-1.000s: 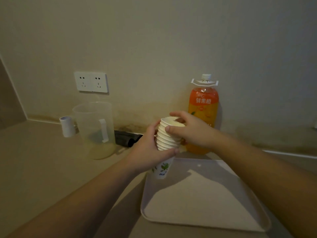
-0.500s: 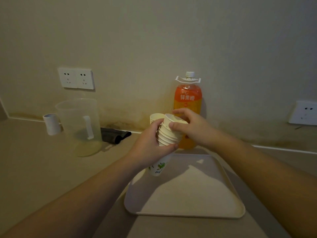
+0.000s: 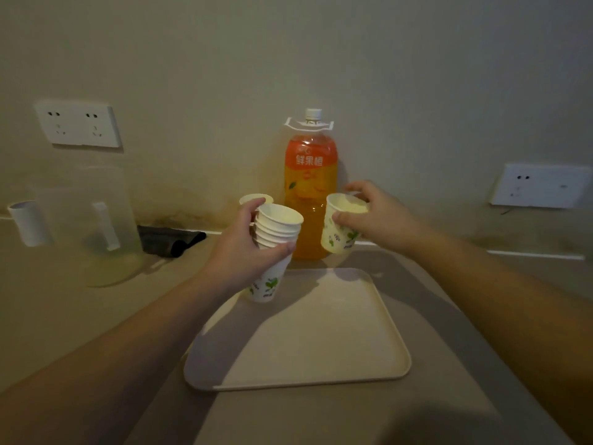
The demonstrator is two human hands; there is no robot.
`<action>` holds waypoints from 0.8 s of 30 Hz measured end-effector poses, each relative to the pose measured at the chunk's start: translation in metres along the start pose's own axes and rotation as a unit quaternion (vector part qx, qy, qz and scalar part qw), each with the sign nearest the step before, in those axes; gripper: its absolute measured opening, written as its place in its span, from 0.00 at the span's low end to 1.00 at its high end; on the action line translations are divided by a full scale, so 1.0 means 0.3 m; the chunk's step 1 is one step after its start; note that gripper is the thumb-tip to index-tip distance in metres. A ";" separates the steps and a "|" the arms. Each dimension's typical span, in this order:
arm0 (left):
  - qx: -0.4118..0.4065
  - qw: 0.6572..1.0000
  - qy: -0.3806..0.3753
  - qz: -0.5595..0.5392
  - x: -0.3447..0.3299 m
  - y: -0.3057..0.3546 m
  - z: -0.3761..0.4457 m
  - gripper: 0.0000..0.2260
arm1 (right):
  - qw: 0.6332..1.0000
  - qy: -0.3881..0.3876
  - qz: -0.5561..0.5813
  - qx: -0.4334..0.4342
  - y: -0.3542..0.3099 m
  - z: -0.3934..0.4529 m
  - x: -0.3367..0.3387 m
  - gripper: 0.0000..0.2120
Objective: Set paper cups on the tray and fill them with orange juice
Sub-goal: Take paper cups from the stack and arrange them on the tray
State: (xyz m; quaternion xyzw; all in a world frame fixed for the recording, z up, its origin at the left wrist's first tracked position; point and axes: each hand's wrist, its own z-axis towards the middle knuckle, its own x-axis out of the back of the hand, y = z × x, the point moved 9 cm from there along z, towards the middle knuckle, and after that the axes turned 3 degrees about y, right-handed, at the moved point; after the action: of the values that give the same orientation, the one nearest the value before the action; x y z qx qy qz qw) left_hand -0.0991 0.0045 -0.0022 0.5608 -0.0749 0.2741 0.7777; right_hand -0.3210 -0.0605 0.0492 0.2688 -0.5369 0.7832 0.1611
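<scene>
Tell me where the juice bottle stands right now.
The juice bottle stands upright against the back wall, centre of the head view, just behind the tray.

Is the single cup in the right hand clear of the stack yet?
Apart. The head view shows the orange juice bottle through the gap between the single cup and the cup stack.

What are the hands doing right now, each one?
Left hand: closed around the stack of paper cups.
Right hand: closed on a single paper cup.

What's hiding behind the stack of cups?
Behind the stack of cups in the left hand, another paper cup's rim peeks out. The hand and stack cover its body, so what it stands on cannot be seen. The juice bottle stands beside it.
</scene>
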 end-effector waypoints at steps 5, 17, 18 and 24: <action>-0.015 0.999 0.006 -0.034 -0.039 0.014 -0.004 0.42 | 0.997 -0.037 -0.043 -0.043 0.180 -0.024 -0.040 0.33; -0.029 0.998 0.018 -0.057 -0.068 -0.027 0.021 0.40 | 0.990 -0.037 -0.134 -0.033 0.310 -0.007 -0.097 0.37; -0.030 0.998 0.019 -0.057 -0.071 -0.026 0.021 0.40 | 0.989 -0.039 -0.137 -0.030 0.311 -0.006 -0.098 0.37; -0.035 0.998 0.015 -0.050 -0.089 -0.027 0.024 0.41 | 0.989 -0.030 -0.141 -0.028 0.317 -0.009 -0.082 0.37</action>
State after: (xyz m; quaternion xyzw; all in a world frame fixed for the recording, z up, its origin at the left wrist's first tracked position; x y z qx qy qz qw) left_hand -0.1159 -0.0131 -0.0176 0.5320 -0.0443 0.2406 0.8106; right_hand -0.3533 -0.0925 -0.0378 0.3609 -0.5201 0.7287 0.2613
